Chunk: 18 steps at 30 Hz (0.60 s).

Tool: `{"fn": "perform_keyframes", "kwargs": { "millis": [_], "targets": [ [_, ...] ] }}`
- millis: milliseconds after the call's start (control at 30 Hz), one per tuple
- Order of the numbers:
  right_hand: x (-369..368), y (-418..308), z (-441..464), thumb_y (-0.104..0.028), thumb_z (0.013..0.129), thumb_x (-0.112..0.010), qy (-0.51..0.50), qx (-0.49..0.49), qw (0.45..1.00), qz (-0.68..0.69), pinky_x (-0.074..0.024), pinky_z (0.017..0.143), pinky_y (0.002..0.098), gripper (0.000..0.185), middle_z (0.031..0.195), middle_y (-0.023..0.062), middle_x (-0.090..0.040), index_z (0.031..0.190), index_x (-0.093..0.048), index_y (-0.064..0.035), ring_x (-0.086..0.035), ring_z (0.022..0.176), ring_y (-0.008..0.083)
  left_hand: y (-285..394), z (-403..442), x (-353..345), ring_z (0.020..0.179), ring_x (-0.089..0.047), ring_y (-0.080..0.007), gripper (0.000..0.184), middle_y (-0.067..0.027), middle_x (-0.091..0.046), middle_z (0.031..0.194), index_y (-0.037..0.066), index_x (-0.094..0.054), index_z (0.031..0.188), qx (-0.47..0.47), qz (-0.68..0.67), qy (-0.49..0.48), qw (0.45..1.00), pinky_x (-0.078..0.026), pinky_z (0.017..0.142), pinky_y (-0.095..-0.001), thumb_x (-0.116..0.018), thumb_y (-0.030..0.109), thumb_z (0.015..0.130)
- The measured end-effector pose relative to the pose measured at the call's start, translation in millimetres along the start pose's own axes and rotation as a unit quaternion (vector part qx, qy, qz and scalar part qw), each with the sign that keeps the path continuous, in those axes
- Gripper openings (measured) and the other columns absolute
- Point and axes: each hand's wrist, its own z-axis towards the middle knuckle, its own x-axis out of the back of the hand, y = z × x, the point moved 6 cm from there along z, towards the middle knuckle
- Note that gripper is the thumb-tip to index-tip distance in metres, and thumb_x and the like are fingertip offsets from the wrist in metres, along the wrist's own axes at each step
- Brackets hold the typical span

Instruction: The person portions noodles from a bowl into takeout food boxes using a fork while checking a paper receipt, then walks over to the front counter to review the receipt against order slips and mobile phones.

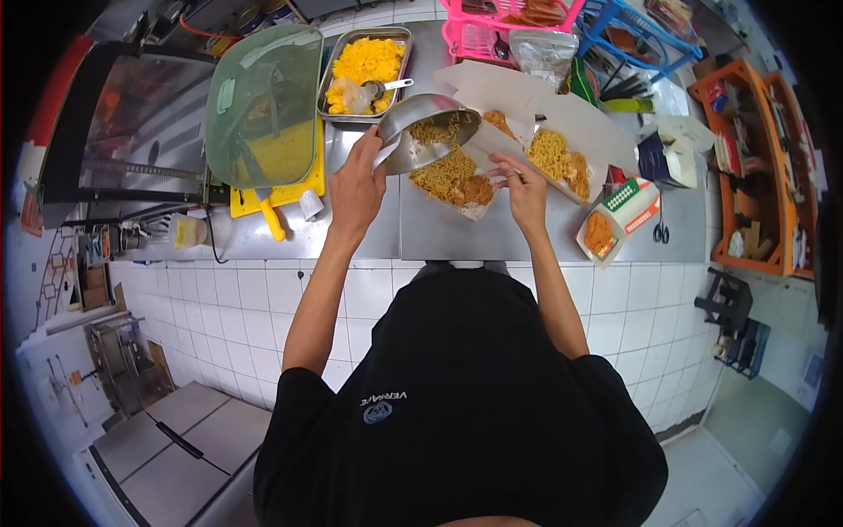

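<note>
A brushed metal counter (439,241) is lined along its front by a white-tiled floor. On its left part, a yellow cutting board (241,208) is laid, partly covered by a green translucent lid (263,92). A metal tray (349,118) of yellow food is set farther back. Toward the right, open boxes (608,133) are placed close together — noodles and fried pieces can be seen in them. Near the front edge, a small printed carton (648,209) is stood beside black-handled scissors (661,234).
</note>
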Motion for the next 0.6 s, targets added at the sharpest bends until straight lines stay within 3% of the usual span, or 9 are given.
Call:
{"fn": "perform_keyframes", "kwargs": {
  "millis": [133,233,300,400,533,600],
  "targets": [
    [-0.5,0.0,-13.3,-0.009,0.098,-0.051,0.023,-0.023,0.999,0.003,-0.0519,0.065,0.0247,0.023,0.102,0.0097,-0.07,0.112,-0.066,0.0004,-0.068,0.084,0.0155,-9.9,-2.3,-9.5,0.088,-0.066,-0.0312,0.045,-0.0051,-0.057,0.131,0.008,-0.054,0.114,-0.056,0.003,0.019,0.998,-0.054,0.066,-0.0375,-0.062,-0.004,0.072],
    [1.5,-0.6,-18.1,-0.01,0.098,-0.052,0.086,0.019,0.995,0.049,-0.0517,0.063,0.0253,0.023,0.104,0.0101,-0.07,0.112,-0.066,0.0011,-0.067,0.082,0.0155,-12.3,-11.6,-17.7,0.086,-0.067,-0.0297,0.044,-0.0034,-0.056,0.133,0.008,-0.056,0.112,-0.084,-0.004,0.019,0.996,-0.055,0.065,-0.0358,-0.062,-0.005,0.07],
    [-5.3,11.0,-17.5,-0.011,0.098,-0.053,0.002,-0.032,0.998,-0.056,-0.0511,0.062,0.0252,0.023,0.104,0.0103,-0.07,0.112,-0.066,0.0017,-0.067,0.08,0.0157,-14.0,-10.3,-20.3,0.084,-0.067,-0.0289,0.04,-0.0025,-0.057,0.132,0.008,-0.058,0.108,-0.109,0.007,0.041,0.993,-0.055,0.064,-0.0349,-0.061,-0.006,0.071],
    [8.4,14.0,-23.3,-0.015,0.098,-0.052,0.066,-0.035,0.997,0.009,-0.0533,0.067,0.0267,0.026,0.109,0.0109,-0.069,0.116,-0.064,-0.0003,-0.067,0.085,0.0165,-18.3,-13.3,-23.4,0.085,-0.068,-0.0278,0.038,-0.0015,-0.059,0.13,0.007,-0.058,0.106,-0.108,0.0,0.061,0.992,-0.055,0.065,-0.034,-0.061,-0.006,0.071],
    [2.1,19.0,-16.8,-0.015,0.099,-0.052,0.039,0.013,0.999,-0.006,-0.0534,0.068,0.0268,0.026,0.109,0.0118,-0.068,0.116,-0.064,-0.0004,-0.067,0.085,0.0162,-9.2,-10.2,-18.7,0.087,-0.068,-0.0267,0.036,-0.002,-0.061,0.128,0.008,-0.058,0.106,-0.101,-0.002,0.054,0.993,-0.056,0.067,-0.0332,-0.06,-0.005,0.073],
    [4.6,23.6,-21.2,-0.015,0.098,-0.052,0.007,-0.064,0.998,0.004,-0.0535,0.069,0.0275,0.026,0.108,0.0118,-0.069,0.115,-0.065,-0.0005,-0.067,0.085,0.0167,-16.1,-3.1,-18.5,0.088,-0.068,-0.0267,0.035,-0.0032,-0.061,0.127,0.008,-0.058,0.106,-0.113,-0.005,0.078,0.99,-0.055,0.066,-0.0338,-0.061,-0.005,0.073]
  ]
}}
